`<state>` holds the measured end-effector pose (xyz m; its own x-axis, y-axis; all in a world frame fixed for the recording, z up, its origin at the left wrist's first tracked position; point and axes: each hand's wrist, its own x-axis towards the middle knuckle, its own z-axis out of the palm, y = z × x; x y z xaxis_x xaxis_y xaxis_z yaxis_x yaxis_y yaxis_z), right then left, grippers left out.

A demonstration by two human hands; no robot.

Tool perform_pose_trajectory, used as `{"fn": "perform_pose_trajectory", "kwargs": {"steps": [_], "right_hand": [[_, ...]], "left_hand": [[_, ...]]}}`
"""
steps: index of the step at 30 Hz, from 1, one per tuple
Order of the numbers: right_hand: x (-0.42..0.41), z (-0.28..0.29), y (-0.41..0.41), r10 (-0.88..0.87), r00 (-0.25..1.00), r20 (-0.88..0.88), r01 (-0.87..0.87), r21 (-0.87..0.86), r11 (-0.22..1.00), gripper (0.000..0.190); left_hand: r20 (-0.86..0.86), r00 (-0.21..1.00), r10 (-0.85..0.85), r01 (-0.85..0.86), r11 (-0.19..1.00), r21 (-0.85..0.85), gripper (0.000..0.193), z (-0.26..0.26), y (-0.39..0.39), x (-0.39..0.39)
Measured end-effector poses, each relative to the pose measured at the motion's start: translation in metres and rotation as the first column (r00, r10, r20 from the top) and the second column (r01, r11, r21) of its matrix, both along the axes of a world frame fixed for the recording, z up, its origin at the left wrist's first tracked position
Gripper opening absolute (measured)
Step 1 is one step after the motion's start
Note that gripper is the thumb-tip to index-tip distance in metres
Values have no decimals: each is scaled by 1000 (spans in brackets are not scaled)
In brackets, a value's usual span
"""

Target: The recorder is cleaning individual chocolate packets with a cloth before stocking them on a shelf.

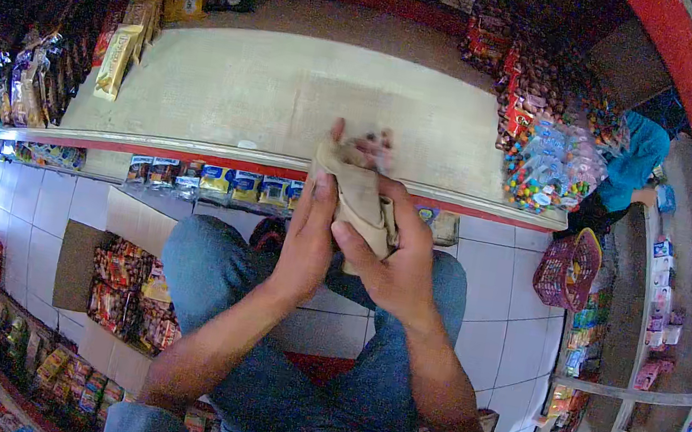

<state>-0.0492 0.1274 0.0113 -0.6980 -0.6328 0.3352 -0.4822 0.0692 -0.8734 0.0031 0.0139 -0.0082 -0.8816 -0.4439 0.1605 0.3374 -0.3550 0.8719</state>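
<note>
A bunched beige cloth [363, 202] is held between my two hands, over the front edge of a pale shelf board [283, 97]. My left hand [314, 231] presses along the cloth's left side, its thumb and palm against it. My right hand [398, 251] grips the cloth from the right, with the thumb across its lower part. The fingertips beyond the cloth are blurred. Below the shelf's red-trimmed edge, blue and yellow packets [247, 186] stand in a row, partly hidden by my hands.
Candy bags [548, 160] lie at the shelf's right end, wafer packs [116, 61] at its left. An open cardboard box [77, 265] of red packets stands on the tiled floor. A basket [564, 271] is at right, near a person in a teal garment [640, 157].
</note>
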Motion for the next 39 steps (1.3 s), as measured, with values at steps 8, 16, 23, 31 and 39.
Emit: {"fn": "perform_pose_trajectory", "kwargs": {"steps": [8, 16, 23, 31, 39], "right_hand": [[-5, -4, -3, 224, 724, 653, 57, -380, 923, 57], [-19, 3, 9, -75, 974, 214, 180, -528, 830, 63], [-15, 4, -7, 118, 774, -623, 134, 342, 930, 60], [-23, 4, 5, 226, 762, -606, -51, 292, 955, 56], [-16, -8, 22, 403, 766, -501, -319, 249, 914, 37]], "left_hand": [[18, 955, -296, 199, 686, 700, 82, 1, -4, 8], [109, 934, -340, 184, 719, 670, 34, -15, -2, -5], [63, 966, -253, 167, 787, 594, 48, -3, -15, 5], [-19, 940, -341, 261, 681, 684, 45, -19, -31, 17], [15, 968, -250, 191, 775, 602, 51, 4, -52, 1]]}}
